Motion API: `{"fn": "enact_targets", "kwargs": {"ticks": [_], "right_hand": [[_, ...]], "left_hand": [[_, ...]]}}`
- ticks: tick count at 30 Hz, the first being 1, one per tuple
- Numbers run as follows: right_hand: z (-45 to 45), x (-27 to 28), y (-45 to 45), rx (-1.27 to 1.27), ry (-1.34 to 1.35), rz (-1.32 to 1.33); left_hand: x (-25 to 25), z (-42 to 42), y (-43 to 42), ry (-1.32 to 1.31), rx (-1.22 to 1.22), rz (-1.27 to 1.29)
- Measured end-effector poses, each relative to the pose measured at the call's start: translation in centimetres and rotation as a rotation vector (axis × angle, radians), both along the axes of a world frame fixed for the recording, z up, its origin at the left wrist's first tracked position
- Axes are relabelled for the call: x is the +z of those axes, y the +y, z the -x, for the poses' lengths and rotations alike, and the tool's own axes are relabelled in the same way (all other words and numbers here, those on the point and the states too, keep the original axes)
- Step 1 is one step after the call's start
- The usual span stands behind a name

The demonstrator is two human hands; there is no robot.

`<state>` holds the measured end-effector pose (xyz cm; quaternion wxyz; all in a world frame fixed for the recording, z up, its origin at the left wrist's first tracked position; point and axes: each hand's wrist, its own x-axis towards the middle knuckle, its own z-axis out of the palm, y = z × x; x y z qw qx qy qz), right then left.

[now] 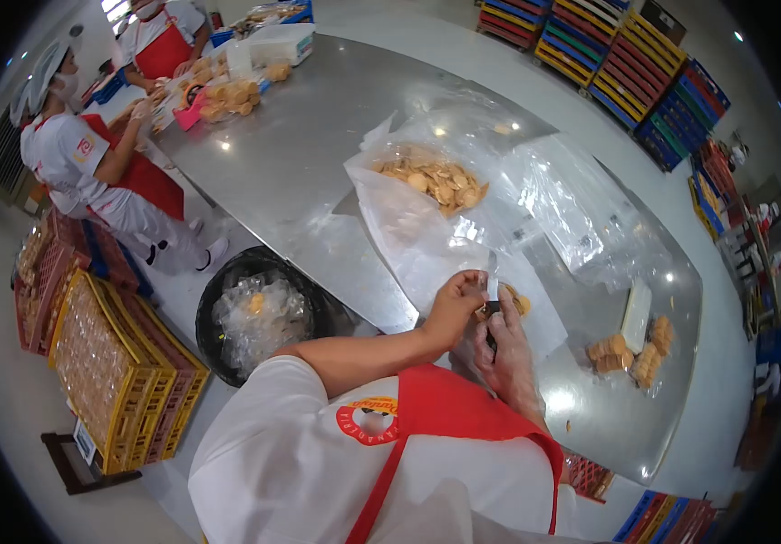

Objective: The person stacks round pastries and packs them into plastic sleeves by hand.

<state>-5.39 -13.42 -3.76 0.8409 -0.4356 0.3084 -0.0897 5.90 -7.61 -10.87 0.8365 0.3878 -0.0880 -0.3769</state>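
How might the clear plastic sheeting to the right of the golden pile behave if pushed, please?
The clear plastic sheeting looks thin and wrinkled, so it would probably flop and bunch up. Its glossy surface suggests it may slide easily over the metal table.

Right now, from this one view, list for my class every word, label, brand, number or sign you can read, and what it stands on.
"PANADERIA": round logo on the wearer's white shirt.
Yellow lettering above it: too blurred to read.
Co-worker's sleeve emblem: too small.
White sheet beside the yellow crates: any print is too small.
No readable numbers.
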Motion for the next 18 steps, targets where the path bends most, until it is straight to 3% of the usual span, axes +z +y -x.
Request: {"fn": "enact_targets", "kwargs": {"ticks": [6, 8, 13, 18], "right_hand": [[0.8, 0.5, 0.1, 0.030, 0.028, 0.106], [1.1, -1.1, 0.0, 0.098, 0.006, 0.479], [0.7, -1.3, 0.8, 0.070, 0.008, 0.698], [0.1, -1.1, 1.3, 0.019, 0.017, 0.387]], "left_hand": [[1.7, -1.8, -0.6, -0.060, 0.063, -0.083], [1.1, -2.9, -1.0, -0.086, 0.143, -0.042], [1.6, -2.3, -0.9, -0.077, 0.140, 0.003], [1.4, -2.1, -0.9, -0.052, 0.163, 0.002]]}}
